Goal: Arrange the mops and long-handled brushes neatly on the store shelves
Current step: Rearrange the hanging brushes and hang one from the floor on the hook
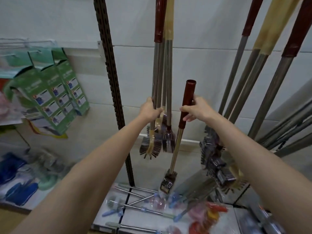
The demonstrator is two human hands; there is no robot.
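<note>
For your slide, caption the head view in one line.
Left hand steadies hanging brushes; right hand holds a red-handled brush.

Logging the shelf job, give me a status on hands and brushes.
Left hand grips hanging brush bundle. Right hand holds loose brush by red grip, head down. Poles on shelf below.

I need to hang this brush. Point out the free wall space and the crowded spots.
Free: bare wall between the hanging brush bundle and the leaning handles, above the right hand. Crowded: the bottom shelf, littered with packaged tools.
</note>
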